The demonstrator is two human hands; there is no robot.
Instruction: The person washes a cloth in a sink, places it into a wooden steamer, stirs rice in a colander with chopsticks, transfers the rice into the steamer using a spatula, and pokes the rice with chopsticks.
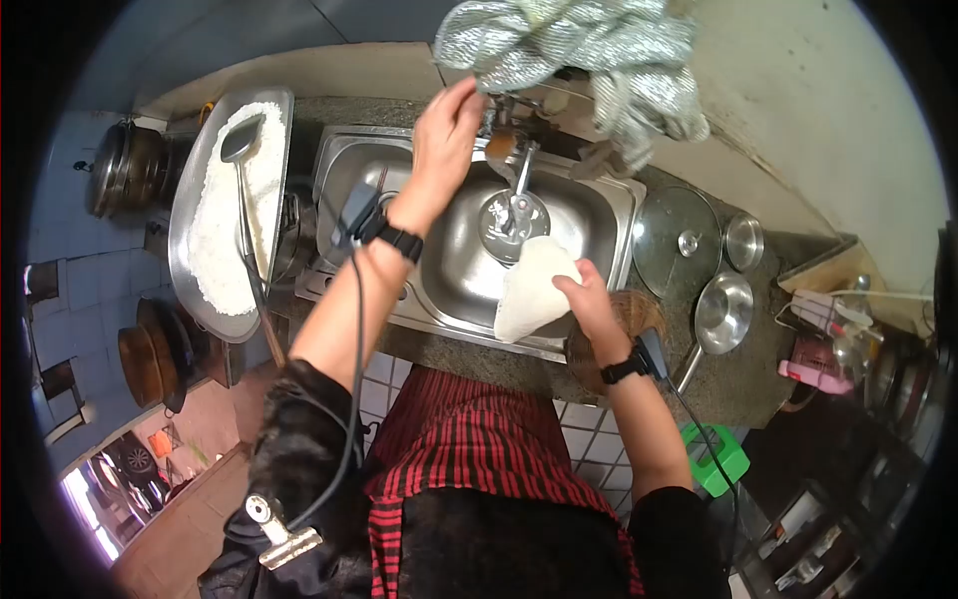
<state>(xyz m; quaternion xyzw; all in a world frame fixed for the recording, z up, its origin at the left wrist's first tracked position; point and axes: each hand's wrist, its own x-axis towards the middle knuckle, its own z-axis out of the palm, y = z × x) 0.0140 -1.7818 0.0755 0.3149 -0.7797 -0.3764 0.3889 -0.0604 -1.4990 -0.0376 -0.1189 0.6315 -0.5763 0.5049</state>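
My left hand (pixel 446 135) reaches over the back of the steel sink (pixel 449 270), its fingers stretched toward the tap (pixel 524 170) and the hanging edge of a silvery cloth (pixel 569 50). Whether the fingertips touch either one is hard to see. In my right hand (pixel 594 304) is a white, flat, rounded piece (pixel 537 290), pinched at its right side and tilted over the front of the right basin. What it is made of does not show clearly. Below the tap spout, the basin's drain area looks bright and wet.
Left of the sink lies a long metal tray (pixel 182 250) of white powder or grains, a long-handled turner (pixel 239 145) resting in it. To the right are a glass lid (pixel 679 240), a steel saucepan (pixel 723 311) and a small steel bowl (pixel 743 242). A woven basket (pixel 639 314) sits behind my right hand.
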